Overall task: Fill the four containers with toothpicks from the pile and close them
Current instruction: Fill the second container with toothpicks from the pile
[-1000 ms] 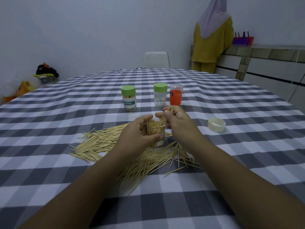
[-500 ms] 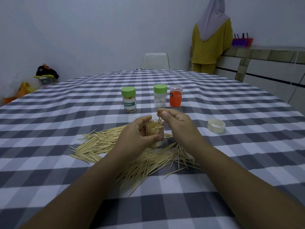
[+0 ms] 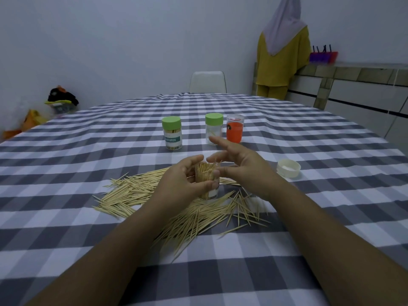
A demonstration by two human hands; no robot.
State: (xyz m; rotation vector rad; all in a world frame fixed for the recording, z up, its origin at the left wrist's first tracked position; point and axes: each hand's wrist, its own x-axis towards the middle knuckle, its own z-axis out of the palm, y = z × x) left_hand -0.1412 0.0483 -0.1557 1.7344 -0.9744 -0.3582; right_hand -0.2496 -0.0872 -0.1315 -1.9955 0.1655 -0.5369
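On the checked tablecloth (image 3: 66, 173), the open container (image 3: 206, 184) stands upright amid the toothpick pile (image 3: 136, 193), packed full; the left hand (image 3: 181, 184) grips it, the right hand (image 3: 245, 166) hovers beside, fingers spread, grasping nothing

Wooden toothpicks (image 3: 141, 191); clear plastic container (image 3: 207, 184); matt checked cloth tablecloth (image 3: 309, 133).

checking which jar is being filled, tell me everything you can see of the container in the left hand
The container is a small clear jar, seemingly plastic, with a white label low on its side. It stands upright among the toothpick pile, lid off, packed with toothpicks that poke out of its top. The left hand grips it; the open right hand hovers at its top.
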